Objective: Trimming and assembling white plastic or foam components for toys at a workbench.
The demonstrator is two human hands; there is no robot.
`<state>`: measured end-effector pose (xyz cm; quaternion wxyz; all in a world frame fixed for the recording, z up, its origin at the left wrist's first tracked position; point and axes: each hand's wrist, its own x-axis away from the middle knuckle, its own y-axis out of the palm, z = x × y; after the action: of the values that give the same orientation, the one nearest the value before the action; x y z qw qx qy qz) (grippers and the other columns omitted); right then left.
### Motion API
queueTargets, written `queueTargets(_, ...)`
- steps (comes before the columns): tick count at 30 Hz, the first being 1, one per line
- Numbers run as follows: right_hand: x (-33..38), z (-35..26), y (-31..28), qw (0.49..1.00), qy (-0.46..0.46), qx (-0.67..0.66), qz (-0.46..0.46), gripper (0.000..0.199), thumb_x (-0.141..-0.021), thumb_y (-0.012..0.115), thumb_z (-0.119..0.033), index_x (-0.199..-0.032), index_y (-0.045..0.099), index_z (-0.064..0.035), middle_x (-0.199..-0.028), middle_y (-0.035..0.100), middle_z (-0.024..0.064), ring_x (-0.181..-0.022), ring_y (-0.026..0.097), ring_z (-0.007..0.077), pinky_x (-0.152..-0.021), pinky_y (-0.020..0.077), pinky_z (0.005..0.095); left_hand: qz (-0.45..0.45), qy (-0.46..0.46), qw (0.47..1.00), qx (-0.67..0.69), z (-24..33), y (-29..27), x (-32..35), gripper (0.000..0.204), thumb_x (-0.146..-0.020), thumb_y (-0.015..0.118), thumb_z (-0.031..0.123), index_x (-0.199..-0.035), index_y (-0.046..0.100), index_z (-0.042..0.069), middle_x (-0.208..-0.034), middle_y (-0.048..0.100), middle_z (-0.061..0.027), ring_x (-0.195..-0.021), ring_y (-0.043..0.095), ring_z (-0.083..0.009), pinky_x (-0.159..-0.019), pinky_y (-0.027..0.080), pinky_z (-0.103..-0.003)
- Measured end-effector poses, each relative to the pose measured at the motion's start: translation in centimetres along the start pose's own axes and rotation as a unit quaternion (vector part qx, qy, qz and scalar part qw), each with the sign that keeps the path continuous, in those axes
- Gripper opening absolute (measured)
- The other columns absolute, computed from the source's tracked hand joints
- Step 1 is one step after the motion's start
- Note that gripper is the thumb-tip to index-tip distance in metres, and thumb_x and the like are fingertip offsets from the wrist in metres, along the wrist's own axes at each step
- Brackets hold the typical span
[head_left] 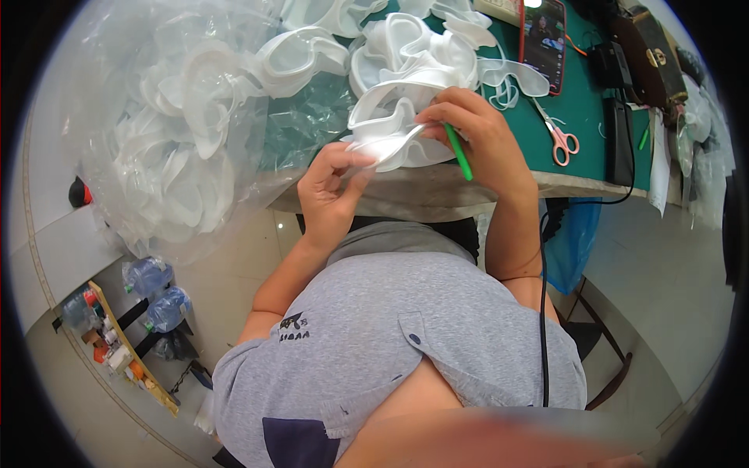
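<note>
A white goggle frame [392,129] is held between both hands just over the table's near edge. My left hand [334,183] pinches its lower left side between thumb and fingers. At the frame's right side, my right hand [477,136] grips it with the fingertips. A slim green pen-like tool [458,152] is tucked in that same hand, its lower end pointing toward me; its upper end is hidden by the fingers. Right behind the held piece lies a pile of similar white goggle frames [412,40].
A big clear plastic bag [234,156] full of white pieces covers the left side. On the green tabletop [581,117] to the right lie pink-handled scissors [560,143], a clear goggle lens [524,78], a phone [543,43] and a black case [619,144]. A black cable [544,327] hangs beside my right arm.
</note>
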<state>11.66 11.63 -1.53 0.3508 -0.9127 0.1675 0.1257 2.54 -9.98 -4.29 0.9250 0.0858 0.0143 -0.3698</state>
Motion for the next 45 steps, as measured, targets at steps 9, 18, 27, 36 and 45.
queueTargets(9,0.3,-0.5,-1.2,0.99,0.027,-0.124,0.063,0.018,-0.073,0.077,-0.004,-0.084,0.064,-0.0019,-0.081,0.061,0.0061,-0.07,0.057,0.0129,-0.063,0.0444,0.0231,0.04,-0.028,0.997,0.054,1.0,0.1,-0.2,0.024,-0.082,0.062,-0.013,-0.101,0.057,0.0,-0.11,0.054,-0.0076,-0.1,0.057,-0.0136,-0.089,0.046,-0.026)
queueTargets(18,1.0,0.1,-1.4,0.942,0.082,-0.229,0.233,0.011,-0.078,0.072,0.003,-0.085,0.064,0.0026,-0.084,0.063,0.0044,-0.075,0.055,0.0098,-0.062,0.0442,0.0192,0.071,-0.032,0.994,0.074,0.7,-0.5,-0.6,0.025,-0.082,0.06,-0.013,-0.101,0.055,0.001,-0.108,0.055,-0.0066,-0.1,0.056,-0.0134,-0.088,0.044,-0.026)
queueTargets(27,0.7,-1.0,-0.8,0.995,-0.006,-0.09,0.045,0.011,-0.08,0.069,0.001,-0.091,0.068,-0.0009,-0.09,0.064,0.0097,-0.078,0.062,0.0179,-0.068,0.049,0.0248,0.021,0.0,0.998,0.062,0.6,-0.5,-0.5,0.024,-0.08,0.052,-0.019,-0.092,0.06,0.0,-0.107,0.055,-0.0079,-0.098,0.054,-0.0127,-0.087,0.042,-0.025)
queueTargets(36,1.2,-0.7,-0.4,0.993,0.037,-0.109,0.012,0.02,-0.074,0.073,0.002,-0.093,0.067,-0.0036,-0.086,0.06,0.0071,-0.074,0.06,0.02,-0.063,0.0481,0.0298,0.02,0.003,0.999,0.039,-0.1,-1.0,-0.2,0.02,-0.081,0.054,-0.018,-0.087,0.061,0.001,-0.107,0.055,-0.0076,-0.095,0.054,-0.0113,-0.087,0.041,-0.024)
queueTargets(45,1.1,-0.9,0.3,0.987,0.043,-0.148,0.046,0.016,-0.072,0.076,0.0,-0.085,0.067,-0.002,-0.079,0.061,0.0056,-0.069,0.058,0.0175,-0.06,0.0459,0.0269,0.025,-0.011,0.999,0.031,0.0,-1.3,-0.2,0.017,-0.081,0.059,-0.015,-0.084,0.06,0.002,-0.106,0.056,-0.007,-0.094,0.055,-0.0116,-0.086,0.041,-0.024)
